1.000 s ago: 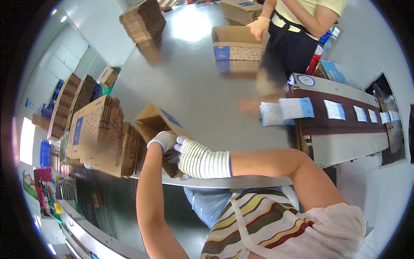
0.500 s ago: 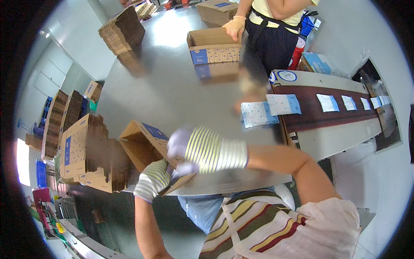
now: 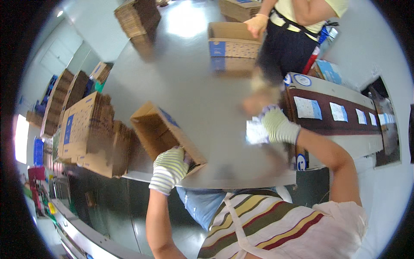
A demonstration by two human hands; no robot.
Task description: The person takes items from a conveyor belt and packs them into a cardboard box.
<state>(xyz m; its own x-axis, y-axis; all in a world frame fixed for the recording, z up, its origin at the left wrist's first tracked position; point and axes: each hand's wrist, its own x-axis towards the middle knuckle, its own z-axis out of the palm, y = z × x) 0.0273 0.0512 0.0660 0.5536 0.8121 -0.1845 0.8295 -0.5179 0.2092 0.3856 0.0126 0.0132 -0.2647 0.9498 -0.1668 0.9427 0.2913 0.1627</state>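
An open cardboard box (image 3: 147,129) sits at an angle near the table's front edge, to the left. My left hand (image 3: 169,169), in a green-and-white striped glove, grips its near end, with the fingers reaching inside and partly hidden. My right hand (image 3: 279,125), in a matching glove, is at the belt's end with its fingers curled over blue-and-white packets (image 3: 256,132). The hand covers part of them and they look blurred. More flat packets (image 3: 307,107) lie spaced along the dark conveyor belt (image 3: 321,125).
Stacks of flattened cartons (image 3: 82,127) stand left of my box, with another stack (image 3: 137,18) farther back. Across the metal table (image 3: 194,90), a co-worker's gloved hand (image 3: 257,25) rests on a second open box (image 3: 235,48). The conveyor borders the right side.
My right hand has left the box and moved right to the packets at the belt's end. My left hand stays at the box's near end. The whole view has shifted slightly.
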